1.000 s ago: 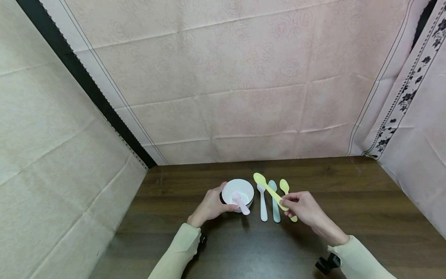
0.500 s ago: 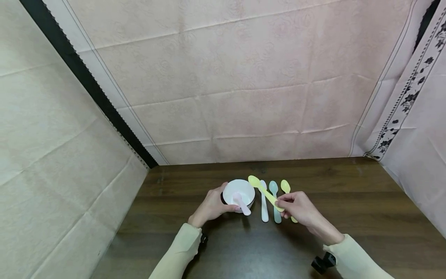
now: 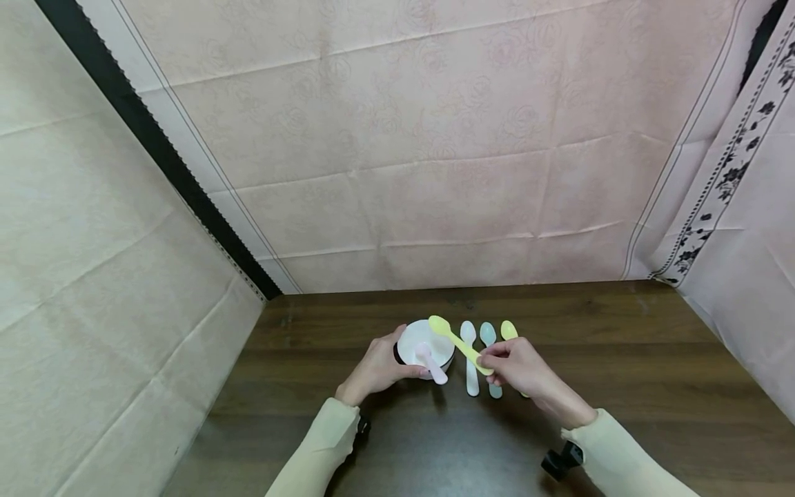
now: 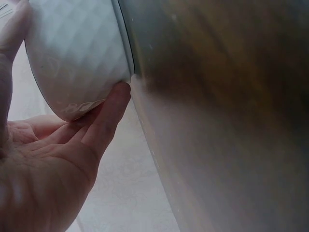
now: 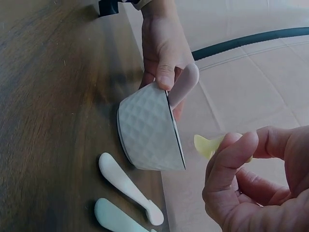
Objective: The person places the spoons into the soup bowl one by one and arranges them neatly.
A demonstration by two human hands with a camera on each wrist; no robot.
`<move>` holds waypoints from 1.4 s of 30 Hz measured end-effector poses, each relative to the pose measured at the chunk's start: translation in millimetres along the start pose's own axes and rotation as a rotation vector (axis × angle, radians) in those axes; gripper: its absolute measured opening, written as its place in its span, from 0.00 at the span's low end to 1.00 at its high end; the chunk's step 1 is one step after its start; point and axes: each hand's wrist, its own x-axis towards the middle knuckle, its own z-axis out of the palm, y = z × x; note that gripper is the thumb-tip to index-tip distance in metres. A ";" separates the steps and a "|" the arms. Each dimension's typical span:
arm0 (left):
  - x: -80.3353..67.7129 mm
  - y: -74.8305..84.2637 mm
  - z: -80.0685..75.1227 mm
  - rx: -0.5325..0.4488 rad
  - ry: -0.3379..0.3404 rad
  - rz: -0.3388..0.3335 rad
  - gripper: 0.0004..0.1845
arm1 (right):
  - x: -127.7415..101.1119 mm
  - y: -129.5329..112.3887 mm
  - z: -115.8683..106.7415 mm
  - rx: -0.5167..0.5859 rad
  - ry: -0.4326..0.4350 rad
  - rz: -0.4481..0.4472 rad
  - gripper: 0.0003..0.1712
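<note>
My left hand (image 3: pixel 377 366) holds a white bowl (image 3: pixel 410 338) at its left side, thumb toward me and fingers round the back. The left wrist view shows fingers against the bowl's dimpled wall (image 4: pixel 77 53). A pale pink spoon (image 3: pixel 433 367) leans in the bowl, its handle sticking out over the rim. My right hand (image 3: pixel 522 369) pinches a yellow spoon (image 3: pixel 459 345) by the handle end, its head overlapping the bowl's right rim in the head view. From the right wrist, most of this yellow spoon (image 5: pixel 210 145) is hidden behind the fingers.
Right of the bowl, a white spoon (image 3: pixel 471 376), a light blue-green spoon (image 3: pixel 488 334) and a second yellow spoon (image 3: pixel 508 330) lie side by side on the dark wooden table (image 3: pixel 298 345). My right hand partly covers them. Pale cloth (image 3: pixel 435 207) hangs behind the table.
My right hand has moved left with the yellow spoon, from above the lying spoons to the bowl's rim. The left hand and bowl stay in place.
</note>
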 end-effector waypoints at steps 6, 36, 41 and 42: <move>-0.2 -0.2 0.8 0.015 0.000 0.006 0.55 | 2.6 2.1 3.6 -0.006 -0.015 0.041 0.13; 1.0 -0.7 1.4 0.023 0.000 -0.006 0.55 | 18.9 6.2 27.6 -0.022 -0.048 0.065 0.13; 1.3 -0.2 0.9 0.026 0.000 -0.017 0.57 | 20.4 4.4 30.6 -0.009 -0.042 0.076 0.11; 1.3 -0.3 0.9 0.026 0.000 -0.016 0.57 | 20.5 4.3 31.0 -0.007 -0.041 0.079 0.11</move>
